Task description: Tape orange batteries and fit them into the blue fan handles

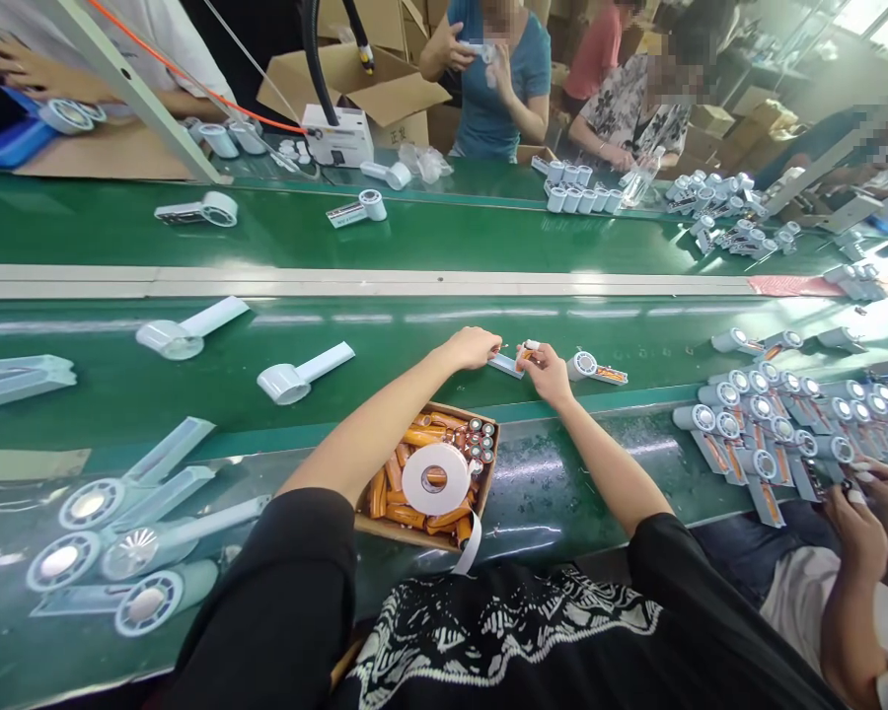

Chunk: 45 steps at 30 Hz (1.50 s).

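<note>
My left hand is closed, its fingertips pinched by the left end of a white fan handle on the green belt; what they pinch is too small to tell. My right hand is closed at the other end of that handle, with an orange battery showing at its fingertips. Just right of it lies a handheld fan, its handle uncovered and orange inside. In front of my body stands a cardboard box of orange batteries, with a roll of white tape on top.
White fan housings lie on the belt to the left, more on the near ledge. Many assembled fans crowd the right, beside a co-worker's hands. Beyond a pale divider runs a second belt, with several people across it.
</note>
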### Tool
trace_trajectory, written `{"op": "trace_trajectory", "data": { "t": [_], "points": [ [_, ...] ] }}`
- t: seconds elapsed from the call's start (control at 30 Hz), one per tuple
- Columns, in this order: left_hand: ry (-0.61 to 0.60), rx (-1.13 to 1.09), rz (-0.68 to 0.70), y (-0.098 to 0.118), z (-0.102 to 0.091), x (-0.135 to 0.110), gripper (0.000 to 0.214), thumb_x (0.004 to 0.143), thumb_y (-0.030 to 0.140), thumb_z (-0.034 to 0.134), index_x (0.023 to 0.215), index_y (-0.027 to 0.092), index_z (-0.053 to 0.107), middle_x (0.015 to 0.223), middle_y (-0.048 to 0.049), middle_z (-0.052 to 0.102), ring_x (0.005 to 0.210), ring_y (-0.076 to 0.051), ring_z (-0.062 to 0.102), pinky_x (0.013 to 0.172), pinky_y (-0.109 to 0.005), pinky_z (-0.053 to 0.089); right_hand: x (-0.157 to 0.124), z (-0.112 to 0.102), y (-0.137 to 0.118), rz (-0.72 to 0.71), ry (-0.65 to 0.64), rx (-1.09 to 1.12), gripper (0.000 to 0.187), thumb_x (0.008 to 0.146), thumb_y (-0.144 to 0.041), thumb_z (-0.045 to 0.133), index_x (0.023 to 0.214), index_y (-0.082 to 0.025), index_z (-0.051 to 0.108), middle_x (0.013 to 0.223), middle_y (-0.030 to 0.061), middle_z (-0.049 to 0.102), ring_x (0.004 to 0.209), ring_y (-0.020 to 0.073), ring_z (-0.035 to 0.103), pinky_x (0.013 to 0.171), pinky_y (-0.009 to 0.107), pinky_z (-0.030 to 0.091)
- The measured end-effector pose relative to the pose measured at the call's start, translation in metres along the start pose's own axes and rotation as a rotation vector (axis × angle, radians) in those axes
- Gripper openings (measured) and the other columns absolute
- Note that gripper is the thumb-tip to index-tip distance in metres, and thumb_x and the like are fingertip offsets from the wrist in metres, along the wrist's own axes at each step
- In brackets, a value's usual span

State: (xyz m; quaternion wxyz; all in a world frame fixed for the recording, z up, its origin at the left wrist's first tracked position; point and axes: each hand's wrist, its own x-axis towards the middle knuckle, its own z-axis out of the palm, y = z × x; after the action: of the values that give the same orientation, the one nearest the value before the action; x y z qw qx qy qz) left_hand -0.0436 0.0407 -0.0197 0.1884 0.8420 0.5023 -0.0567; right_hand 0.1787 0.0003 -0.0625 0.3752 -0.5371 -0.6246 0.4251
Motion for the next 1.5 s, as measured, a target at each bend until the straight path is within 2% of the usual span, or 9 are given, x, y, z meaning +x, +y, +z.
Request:
{"op": "trace_trajectory", "data": {
  "t": [0.27, 0.7, 0.83, 0.97, 1.03, 1.17, 1.3, 1.43, 1.5],
  "points": [
    [0.018, -0.041, 0.003, 0.009, 0.005, 0.008, 0.024, 0.095, 0.023, 0.058, 0.116, 0.024, 0.071, 0.115, -0.0105, 0.078, 0.117, -0.029, 0.067, 0.096, -0.035, 0.052, 0.002, -0.014, -0.012, -0.108, -0.168, -0.8, 0.026, 0.1, -0.036, 0.059, 0.119, -0.021, 0.069, 0.106, 0.0087, 0.082, 0.095, 0.0259, 0.077, 0.083, 0.031, 0.055],
    [0.151, -0.218, -0.133, 0.034, -0.01, 0.004, 0.031, 0.103, 0.022, 0.05, 0.131, 0.016, 0.062, 0.129, -0.0173, 0.073, 0.116, -0.029, 0.07, 0.099, -0.039, 0.053, 0.029, 0.001, -0.043, -0.258, -0.546, -1.082, 0.038, 0.099, -0.046, 0.068, 0.124, -0.019, 0.076, 0.115, 0.0174, 0.08, 0.104, 0.0318, 0.075, 0.089, 0.036, 0.054],
    [0.356, -0.245, -0.1, 0.042, -0.011, -0.072, 0.036, 0.106, 0.028, 0.05, 0.14, 0.017, 0.059, 0.149, -0.0144, 0.063, 0.141, -0.026, 0.054, 0.117, -0.039, 0.044, 0.034, -0.005, -0.05, -0.31, -0.559, -1.076, 0.024, 0.103, -0.03, 0.062, 0.118, -0.019, 0.078, 0.121, 0.0151, 0.079, 0.111, 0.0278, 0.073, 0.097, 0.034, 0.052],
    [0.452, -0.291, 0.111, 0.041, 0.033, -0.201, 0.025, 0.106, 0.042, 0.058, 0.101, 0.025, 0.075, 0.113, -0.0059, 0.078, 0.11, -0.024, 0.069, 0.108, -0.041, 0.052, 0.014, -0.012, -0.047, -0.325, -0.45, -1.036, 0.028, 0.103, -0.021, 0.056, 0.124, -0.019, 0.075, 0.137, 0.015, 0.073, 0.125, 0.0298, 0.068, 0.106, 0.039, 0.051],
    [0.393, -0.23, 0.159, 0.046, 0.058, -0.25, 0.02, 0.101, 0.044, 0.067, 0.104, 0.026, 0.078, 0.116, -0.0055, 0.079, 0.114, -0.026, 0.068, 0.11, -0.045, 0.052, -0.007, -0.01, -0.048, -0.344, -0.282, -0.952, 0.033, 0.103, -0.025, 0.058, 0.131, -0.017, 0.072, 0.149, 0.0174, 0.066, 0.137, 0.0328, 0.06, 0.115, 0.044, 0.046],
    [0.311, -0.066, 0.01, 0.067, 0.082, -0.278, 0.036, 0.091, 0.042, 0.078, 0.123, 0.026, 0.076, 0.138, -0.011, 0.069, 0.135, -0.038, 0.056, 0.115, -0.057, 0.051, -0.072, 0.005, -0.058, -0.264, -0.017, -0.514, 0.034, 0.103, -0.042, 0.057, 0.116, -0.016, 0.075, 0.112, 0.015, 0.079, 0.102, 0.0288, 0.072, 0.092, 0.04, 0.056],
    [0.412, -0.032, -0.047, 0.082, 0.076, -0.282, 0.033, 0.094, 0.028, 0.071, 0.127, 0.025, 0.075, 0.141, -0.0128, 0.066, 0.138, -0.039, 0.054, 0.118, -0.06, 0.049, -0.149, 0.015, -0.078, -0.048, -0.226, -0.181, 0.046, 0.1, -0.061, 0.057, 0.094, -0.019, 0.074, 0.066, 0.0015, 0.068, 0.057, 0.0174, 0.059, 0.06, 0.029, 0.048],
    [0.585, -0.028, -0.017, 0.089, 0.074, -0.317, 0.031, 0.1, 0.032, 0.066, 0.129, 0.024, 0.074, 0.131, -0.0131, 0.072, 0.144, -0.043, 0.049, 0.119, -0.065, 0.048, -0.201, 0.024, -0.103, 0.062, -0.708, -0.024, 0.054, 0.094, -0.066, 0.066, 0.118, -0.019, 0.075, 0.063, -0.0041, 0.064, 0.051, 0.0127, 0.052, 0.055, 0.025, 0.04],
    [0.578, -0.024, 0.002, 0.09, 0.077, -0.334, 0.03, 0.101, 0.035, 0.064, 0.126, 0.022, 0.074, 0.125, -0.0136, 0.073, 0.144, -0.043, 0.048, 0.117, -0.064, 0.051, -0.211, 0.035, -0.115, 0.055, -0.813, -0.143, 0.054, 0.089, -0.064, 0.075, 0.119, -0.019, 0.076, 0.063, -0.0039, 0.064, 0.054, 0.0133, 0.053, 0.057, 0.025, 0.039]
  ]
}}
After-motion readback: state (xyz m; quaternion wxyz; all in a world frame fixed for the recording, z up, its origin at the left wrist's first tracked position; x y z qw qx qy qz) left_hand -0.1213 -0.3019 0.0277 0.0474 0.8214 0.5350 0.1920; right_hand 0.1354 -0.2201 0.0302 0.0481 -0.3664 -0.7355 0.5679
